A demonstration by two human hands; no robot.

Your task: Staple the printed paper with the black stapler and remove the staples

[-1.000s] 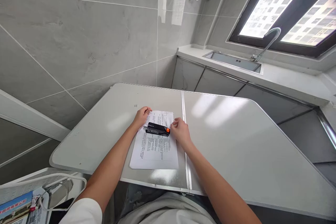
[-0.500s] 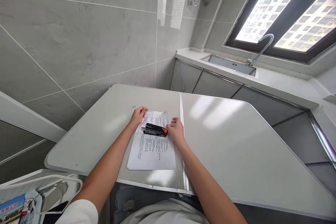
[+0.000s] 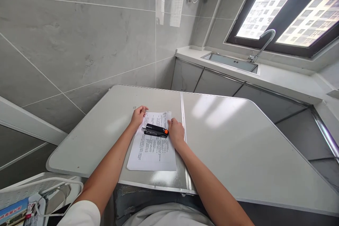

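Observation:
Printed paper sheets [image 3: 152,159] lie on the folding table, with a black stapler [image 3: 156,130] resting across their upper half, its orange-marked end to the right. At the upper left corner of the paper, my left hand [image 3: 138,116] is closed, fingers pinching the edge. My right hand [image 3: 176,132] is closed on the paper's right edge, thumb and finger near the upper right side, just beside the stapler's orange end. The stapler is in neither hand. How many sheets lie in the stack cannot be told.
The pale folding table [image 3: 225,155] has a metal seam down its middle. A white basket [image 3: 39,183] with boxes and a cable stands at the lower left. Beyond the table are a counter [image 3: 286,83], a sink [image 3: 230,63] with a faucet [image 3: 265,44], and a tiled wall [image 3: 79,42].
My right hand has shifted slightly, and its fingers have curled from loosely spread to closed at the paper's right edge. The upper right corner of the paper lies flatter. My left hand keeps its grip.

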